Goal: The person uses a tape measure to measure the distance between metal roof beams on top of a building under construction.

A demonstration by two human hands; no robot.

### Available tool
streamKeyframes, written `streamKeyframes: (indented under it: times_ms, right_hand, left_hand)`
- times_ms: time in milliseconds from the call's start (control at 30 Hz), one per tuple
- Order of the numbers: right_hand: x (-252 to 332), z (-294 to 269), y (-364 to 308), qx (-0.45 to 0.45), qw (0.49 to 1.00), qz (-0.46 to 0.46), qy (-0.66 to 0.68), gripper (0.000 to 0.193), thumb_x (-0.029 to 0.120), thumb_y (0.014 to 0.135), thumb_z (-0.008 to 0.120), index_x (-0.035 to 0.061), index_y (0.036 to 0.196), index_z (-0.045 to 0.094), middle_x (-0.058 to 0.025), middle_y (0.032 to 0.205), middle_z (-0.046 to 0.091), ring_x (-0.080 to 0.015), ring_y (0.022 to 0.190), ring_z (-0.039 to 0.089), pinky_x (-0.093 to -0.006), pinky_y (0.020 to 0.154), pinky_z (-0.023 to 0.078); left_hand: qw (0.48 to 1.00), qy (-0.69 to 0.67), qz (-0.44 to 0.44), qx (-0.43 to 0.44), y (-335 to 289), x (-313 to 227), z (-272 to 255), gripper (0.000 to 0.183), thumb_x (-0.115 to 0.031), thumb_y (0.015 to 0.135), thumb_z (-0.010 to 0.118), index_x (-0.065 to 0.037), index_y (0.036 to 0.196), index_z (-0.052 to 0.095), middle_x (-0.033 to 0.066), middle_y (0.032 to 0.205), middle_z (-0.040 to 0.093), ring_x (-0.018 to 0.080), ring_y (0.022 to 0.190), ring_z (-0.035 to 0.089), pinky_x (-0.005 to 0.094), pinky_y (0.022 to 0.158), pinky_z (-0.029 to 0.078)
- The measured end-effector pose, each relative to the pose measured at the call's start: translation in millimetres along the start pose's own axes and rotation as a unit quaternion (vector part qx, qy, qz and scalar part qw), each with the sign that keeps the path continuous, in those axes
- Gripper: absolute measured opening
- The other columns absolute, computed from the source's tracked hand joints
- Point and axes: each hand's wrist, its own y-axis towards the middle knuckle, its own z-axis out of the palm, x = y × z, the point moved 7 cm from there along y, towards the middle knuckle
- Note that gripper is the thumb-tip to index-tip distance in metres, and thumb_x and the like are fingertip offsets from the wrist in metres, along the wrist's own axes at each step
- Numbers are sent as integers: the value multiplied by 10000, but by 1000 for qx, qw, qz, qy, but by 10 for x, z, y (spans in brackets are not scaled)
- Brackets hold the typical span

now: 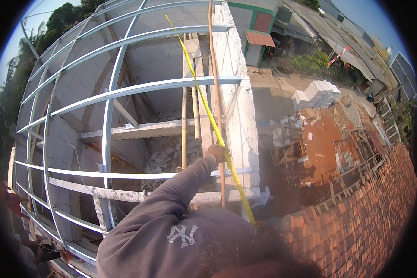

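My left arm, in a dark grey-brown sleeve, stretches up and to the right over the frame. At its end my left hand (217, 152) is closed at a long yellow measuring tape (202, 95). The tape runs from far ahead down past the hand toward my body, its near part broad and slightly twisted. Right beside the hand a thin brown pole (215, 69) lies lengthwise next to the top of a pale block wall (238, 111). What the fingers wrap around is small in view. My right hand does not show.
Silvery metal beams (148, 88) form a grid over roofless block rooms with rubble (164, 157) far below. To the right the wall drops off to a yard with white blocks (315, 95) and an orange tiled roof (356, 217). Part of another person (37, 250) appears at lower left.
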Motion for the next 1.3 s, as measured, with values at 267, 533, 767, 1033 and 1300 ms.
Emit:
streamKeyframes:
  times_ms: [267, 533, 767, 1033, 1300]
  right_hand:
    - [6, 104, 26, 14, 989, -65, 133, 363, 223, 936, 620, 77, 1266, 586, -79, 1216, 579, -185, 1045, 572, -307, 883, 471]
    - [318, -17, 251, 44, 986, 37, 155, 365, 256, 953, 587, 50, 1254, 577, -38, 1078, 624, -125, 1033, 552, -273, 911, 429]
    - [1403, -35, 110, 59, 988, -24, 139, 374, 269, 954, 569, 35, 1245, 579, -42, 1136, 611, -127, 1076, 536, -275, 982, 386]
    - [1621, -48, 549, 14, 995, -56, 80, 422, 282, 943, 553, 22, 1275, 570, -56, 1150, 594, -140, 1076, 509, -285, 973, 372]
    - [2319, 262, 1113, 13, 984, -116, 132, 426, 289, 965, 515, 10, 1285, 544, -80, 1077, 606, -142, 1000, 560, -265, 857, 438]
  left_hand:
    - [998, 2, 61, 4, -136, -65, 13, 207, -104, 959, 537, 20, 1124, 538, 176, 1026, 686, 320, 882, 718, 468, 759, 622]
    - [978, 74, 193, -32, -134, -427, -290, 208, -101, 956, 549, 18, 1125, 548, 165, 999, 700, 287, 815, 721, 419, 678, 623]
    - [976, 52, 205, -44, -461, -817, -162, 292, -58, 953, 562, 51, 1221, 518, 180, 1009, 697, 271, 821, 721, 410, 711, 635]
    - [973, 50, 224, -10, -1070, -988, -7, 311, -84, 954, 581, 58, 1226, 526, 165, 1055, 703, 234, 895, 714, 379, 753, 632]
    - [937, 205, 280, -40, -1586, -393, -139, 550, -368, 894, 710, 55, 1220, 578, 192, 1144, 670, 234, 1062, 644, 342, 945, 496]
